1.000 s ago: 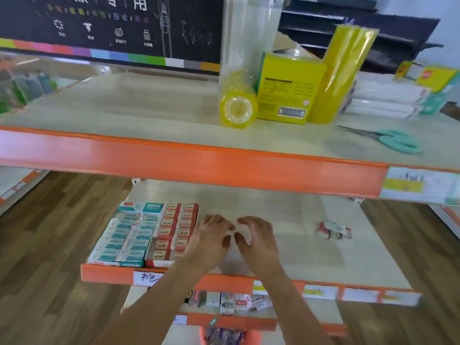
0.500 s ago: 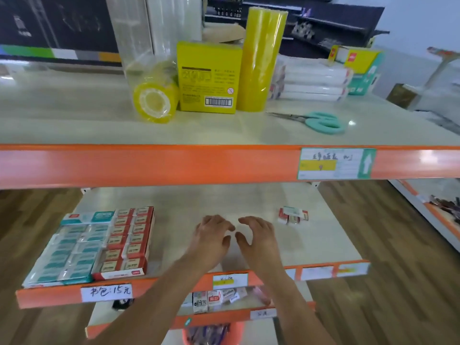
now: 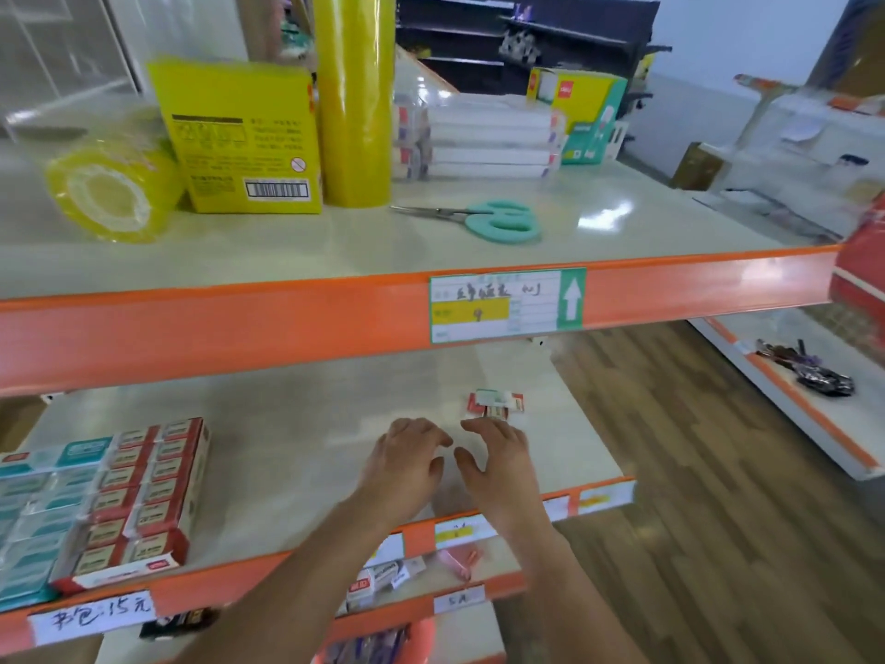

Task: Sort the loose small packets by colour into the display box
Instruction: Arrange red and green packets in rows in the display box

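Both hands, left (image 3: 407, 464) and right (image 3: 498, 464), are laid side by side on the shelf (image 3: 287, 424) with fingers loosely spread, nothing grasped. The box (image 3: 100, 500), at the shelf's left end, is seen filled in teal and red rows, so most sorting is judged done. A few packets (image 3: 495, 404) are left just beyond the right fingertips. Against the earlier frames, only the view has swung right; the hands are unmoved.
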The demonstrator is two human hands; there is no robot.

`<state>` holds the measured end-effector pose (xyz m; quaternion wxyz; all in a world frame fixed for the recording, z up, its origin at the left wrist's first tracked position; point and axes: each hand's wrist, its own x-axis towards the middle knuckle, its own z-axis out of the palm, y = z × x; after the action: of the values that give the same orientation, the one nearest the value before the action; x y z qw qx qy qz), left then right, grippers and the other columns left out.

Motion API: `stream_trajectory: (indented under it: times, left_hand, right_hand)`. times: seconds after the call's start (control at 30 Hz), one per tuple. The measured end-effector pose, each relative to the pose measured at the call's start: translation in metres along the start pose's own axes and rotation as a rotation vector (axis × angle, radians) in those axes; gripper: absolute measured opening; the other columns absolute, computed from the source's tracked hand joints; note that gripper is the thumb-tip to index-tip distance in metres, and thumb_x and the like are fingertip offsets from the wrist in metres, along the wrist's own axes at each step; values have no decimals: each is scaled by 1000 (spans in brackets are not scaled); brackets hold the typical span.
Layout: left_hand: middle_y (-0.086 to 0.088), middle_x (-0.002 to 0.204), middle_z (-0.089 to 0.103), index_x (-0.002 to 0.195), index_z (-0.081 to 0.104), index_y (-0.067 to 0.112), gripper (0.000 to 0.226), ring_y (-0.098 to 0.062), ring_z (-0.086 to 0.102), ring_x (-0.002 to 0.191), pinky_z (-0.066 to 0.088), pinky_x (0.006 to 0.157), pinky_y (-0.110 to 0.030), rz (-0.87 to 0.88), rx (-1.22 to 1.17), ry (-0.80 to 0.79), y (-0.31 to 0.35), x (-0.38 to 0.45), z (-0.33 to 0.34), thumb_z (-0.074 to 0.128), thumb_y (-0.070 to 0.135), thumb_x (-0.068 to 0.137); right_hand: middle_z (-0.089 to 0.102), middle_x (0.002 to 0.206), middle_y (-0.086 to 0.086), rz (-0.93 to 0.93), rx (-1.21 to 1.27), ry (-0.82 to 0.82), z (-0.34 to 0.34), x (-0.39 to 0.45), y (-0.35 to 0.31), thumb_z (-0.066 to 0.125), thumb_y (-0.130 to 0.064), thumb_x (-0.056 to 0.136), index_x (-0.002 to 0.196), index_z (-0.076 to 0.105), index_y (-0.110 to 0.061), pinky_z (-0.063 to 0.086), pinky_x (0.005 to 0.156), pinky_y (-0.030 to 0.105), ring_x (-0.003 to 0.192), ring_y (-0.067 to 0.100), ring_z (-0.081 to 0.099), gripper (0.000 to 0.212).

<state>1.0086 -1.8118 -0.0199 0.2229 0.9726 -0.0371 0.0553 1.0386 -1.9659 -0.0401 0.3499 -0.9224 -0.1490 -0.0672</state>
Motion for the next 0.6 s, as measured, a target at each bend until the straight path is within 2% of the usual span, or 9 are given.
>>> stream_trajectory:
  times: [0.17, 0.33, 0.37, 0.47, 0.57, 0.6]
  left_hand:
    - [9, 141, 43, 136, 47, 30, 45, -20, 37, 129, 35, 103, -31, 28, 60, -67, 18, 13, 19, 51, 25, 91]
    - [11, 158, 13, 148, 24, 31, 57, -21, 23, 138, 26, 110, -35, 32, 122, -107, 28, 27, 39, 45, 37, 95]
    - [10, 159, 13, 148, 25, 29, 58, -23, 25, 138, 26, 110, -36, 26, 126, -99, 27, 30, 43, 44, 37, 95]
    - [7, 154, 30, 143, 39, 25, 52, -28, 41, 130, 33, 106, -39, 32, 154, 0, 29, 32, 48, 41, 38, 93]
    - [10, 154, 27, 146, 31, 27, 50, -25, 28, 138, 19, 112, -37, 0, 142, -35, 30, 32, 51, 37, 36, 97]
    - [9, 151, 33, 144, 36, 27, 48, -25, 31, 136, 22, 111, -37, -5, 129, -23, 31, 31, 51, 38, 35, 96]
  right_hand:
    - [57, 136, 0, 60, -29, -32, -15, 1, 19, 66, -19, 88, 129, 61, -20, 33, 104, 24, 127, 23, 47, 41]
    - [41, 152, -4, 41, -12, -87, -26, 7, 33, 63, -17, 87, 139, 52, -25, 42, 106, 32, 135, 21, 44, 54]
    - [38, 155, -3, 16, -20, -104, -29, 9, 33, 60, -15, 88, 141, 50, -23, 41, 106, 32, 138, 21, 40, 55]
    - [33, 158, -1, -34, -82, -147, -31, 14, 35, 54, -10, 91, 144, 46, -18, 32, 105, 28, 144, 21, 30, 54]
    - [31, 159, -2, 3, -155, -146, -18, 15, 43, 50, -19, 89, 142, 47, -23, 31, 102, 24, 139, 23, 37, 53]
    - [32, 158, -4, 17, -164, -139, -14, 15, 46, 49, -21, 88, 140, 49, -26, 35, 100, 25, 133, 23, 42, 51]
